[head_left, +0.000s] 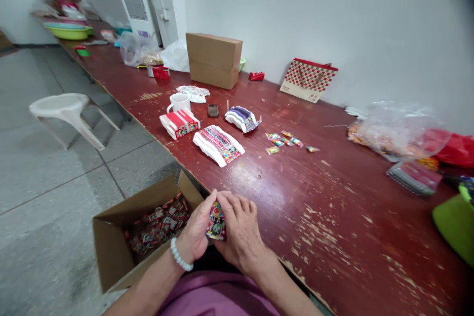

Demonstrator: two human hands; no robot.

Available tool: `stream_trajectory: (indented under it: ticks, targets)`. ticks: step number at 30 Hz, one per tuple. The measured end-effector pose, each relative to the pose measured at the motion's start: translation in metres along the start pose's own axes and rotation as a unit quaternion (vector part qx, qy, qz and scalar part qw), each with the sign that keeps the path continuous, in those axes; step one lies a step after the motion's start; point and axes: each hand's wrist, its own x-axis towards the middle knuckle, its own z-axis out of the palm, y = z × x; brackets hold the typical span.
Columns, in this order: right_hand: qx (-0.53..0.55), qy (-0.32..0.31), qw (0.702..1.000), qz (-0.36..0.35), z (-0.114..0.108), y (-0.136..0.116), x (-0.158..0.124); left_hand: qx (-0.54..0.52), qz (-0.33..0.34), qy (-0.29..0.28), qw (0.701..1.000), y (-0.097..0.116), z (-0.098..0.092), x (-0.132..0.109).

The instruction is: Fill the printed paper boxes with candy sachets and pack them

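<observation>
Between both palms at the table's near edge is a small, colourful printed packet (216, 222), dark with red and a cartoon figure. My left hand (195, 229) closes on its left side, a pale beaded bracelet at the wrist. My right hand (239, 224) wraps its right side, fingertips meeting the left hand's at the top. Just left of my hands stands an open cardboard box (111, 237) holding many similar packets (159, 224). Ahead on the table lie a fanned stack of flat red-and-white printed sleeves (218, 144) and several wrapped candies (285, 141).
The long red table (266, 197) also carries a red-and-white bundle (179, 123), a white mug (179, 102), a purple stack (241, 118), a closed carton (213, 59) and a checked paper bag (309, 79). Plastic bags (403, 128) lie right. A white stool (70, 108) stands left.
</observation>
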Motion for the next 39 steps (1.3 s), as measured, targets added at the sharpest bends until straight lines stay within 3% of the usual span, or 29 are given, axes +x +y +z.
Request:
stream_trajectory:
  ticks: [6,8,10,11,12,14,16,18,20,22,24,26,30,39]
  targets:
    - [0.101,-0.033,0.994,0.013,0.01,0.002,0.017,0.067,0.047,-0.014,0.997,0.004,-0.01,-0.002]
    - [0.11,-0.056,0.992,-0.002,0.013,0.005,0.022,0.134,0.086,0.013,0.987,0.013,-0.028,0.0]
    - [0.11,-0.05,0.993,-0.012,0.015,0.015,0.026,0.246,0.12,0.056,0.96,0.031,-0.058,0.004]
    - [0.107,-0.033,0.994,-0.007,0.015,0.024,0.028,0.325,0.135,0.092,0.932,0.042,-0.075,0.006]
    - [0.103,-0.01,0.995,0.004,0.015,0.035,0.029,0.416,0.157,0.152,0.883,0.055,-0.093,0.008]
    - [0.093,0.038,0.994,0.039,0.018,0.06,0.029,0.576,0.231,0.241,0.746,0.077,-0.118,0.013]
    - [0.079,0.074,0.991,0.08,0.025,0.083,0.028,0.658,0.302,0.255,0.641,0.09,-0.121,0.019]
    - [0.062,0.096,0.987,0.11,0.033,0.101,0.029,0.699,0.374,0.214,0.571,0.09,-0.1,0.031]
    - [0.05,0.11,0.986,0.118,0.039,0.113,0.037,0.726,0.432,0.165,0.509,0.08,-0.063,0.052]
    - [0.04,0.12,0.983,0.131,0.042,0.122,0.056,0.761,0.444,0.142,0.452,0.068,-0.027,0.078]
    - [0.022,0.126,0.976,0.177,0.043,0.129,0.085,0.778,0.449,0.151,0.412,0.058,-0.004,0.106]
    - [0.0,0.124,0.966,0.226,0.044,0.136,0.117,0.789,0.45,0.146,0.391,0.053,0.005,0.129]
    - [-0.009,0.135,0.956,0.261,0.051,0.144,0.159,0.8,0.435,0.144,0.388,0.05,-0.003,0.155]
    - [0.05,0.166,0.944,0.282,0.058,0.154,0.157,0.81,0.419,0.15,0.381,0.044,-0.006,0.16]
